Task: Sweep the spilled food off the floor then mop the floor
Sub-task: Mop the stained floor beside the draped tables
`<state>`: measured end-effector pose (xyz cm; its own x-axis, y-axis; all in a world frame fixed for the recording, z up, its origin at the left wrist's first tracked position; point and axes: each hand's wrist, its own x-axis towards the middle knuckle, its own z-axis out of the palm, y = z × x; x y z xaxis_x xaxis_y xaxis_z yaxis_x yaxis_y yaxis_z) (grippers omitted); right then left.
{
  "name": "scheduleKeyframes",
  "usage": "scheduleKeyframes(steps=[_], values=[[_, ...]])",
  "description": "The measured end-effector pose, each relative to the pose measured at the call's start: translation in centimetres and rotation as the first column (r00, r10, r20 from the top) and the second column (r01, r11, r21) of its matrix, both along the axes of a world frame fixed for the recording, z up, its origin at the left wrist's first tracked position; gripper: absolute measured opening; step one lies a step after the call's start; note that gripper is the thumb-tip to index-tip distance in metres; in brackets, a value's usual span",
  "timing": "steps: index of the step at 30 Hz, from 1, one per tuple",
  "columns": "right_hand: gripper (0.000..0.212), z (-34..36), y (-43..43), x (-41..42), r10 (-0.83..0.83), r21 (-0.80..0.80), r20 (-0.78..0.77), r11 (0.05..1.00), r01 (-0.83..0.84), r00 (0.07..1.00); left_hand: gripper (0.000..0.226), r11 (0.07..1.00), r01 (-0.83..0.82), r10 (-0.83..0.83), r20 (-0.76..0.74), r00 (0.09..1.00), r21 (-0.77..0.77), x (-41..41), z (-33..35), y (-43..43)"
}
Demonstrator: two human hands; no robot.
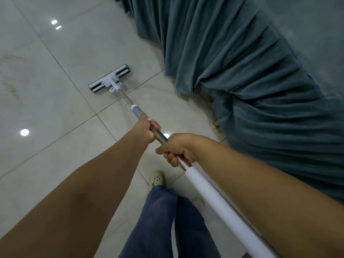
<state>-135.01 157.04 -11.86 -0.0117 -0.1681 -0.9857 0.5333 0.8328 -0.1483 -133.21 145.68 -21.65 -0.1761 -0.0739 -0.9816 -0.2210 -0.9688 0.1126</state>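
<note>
A flat mop head point(109, 79), white with black strips, lies on the pale tiled floor point(55, 101) ahead of me. Its metal pole point(126, 98) runs back toward me and ends in a white sleeve point(214, 198). My left hand point(147, 130) grips the pole just below a grey collar. Further back, my right hand point(176, 148) grips the metal part above the white sleeve. I see no spilled food on the tiles.
A teal curtain point(251, 81) hangs along the right side and bunches on the floor close to the mop. My legs in blue trousers point(162, 220) and a pale clog point(157, 178) stand below the pole. Glossy tiles with ceiling-light reflections stretch to the left.
</note>
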Motion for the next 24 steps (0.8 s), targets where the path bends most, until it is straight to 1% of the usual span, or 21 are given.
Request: scheduleKeyframes(steps=[3,6,8,12,16,19,22,24], values=[[0.014,-0.3,1.7,1.3,0.040,0.001,-0.071,0.999,-0.040,0.997,0.040,0.999,0.035,-0.035,-0.001,0.999,0.026,0.9,-0.5,1.5],[0.029,-0.6,3.7,3.0,0.171,0.002,-0.198,0.985,-0.174,0.965,0.042,0.996,0.072,-0.072,-0.001,0.997,0.049,2.1,-1.0,3.1],[0.034,-0.5,4.8,4.2,0.206,0.000,-0.253,0.977,-0.212,0.945,0.040,0.994,0.088,-0.088,-0.007,0.996,0.061,3.0,-0.9,4.0],[0.019,0.3,6.9,6.0,0.246,-0.004,-0.322,0.965,-0.261,0.914,0.036,0.996,0.082,-0.080,-0.051,0.995,0.029,5.1,-0.1,6.4],[0.012,1.2,10.7,8.3,0.210,-0.018,-0.323,0.974,-0.228,0.923,0.033,0.998,0.061,-0.059,-0.087,0.994,0.021,7.7,1.5,10.4],[0.004,2.4,15.4,10.8,0.206,-0.007,-0.299,0.976,-0.217,0.932,0.032,0.997,0.052,-0.045,-0.122,0.991,0.054,10.6,2.9,15.0],[0.003,3.9,20.6,13.8,0.199,0.012,-0.287,0.979,-0.204,0.937,0.029,0.993,0.085,-0.071,-0.145,0.987,0.086,13.9,3.8,20.2],[0.011,4.6,23.9,15.7,0.220,0.030,-0.287,0.975,-0.221,0.932,0.028,0.989,0.102,-0.086,-0.155,0.984,0.105,15.9,4.2,23.3]])
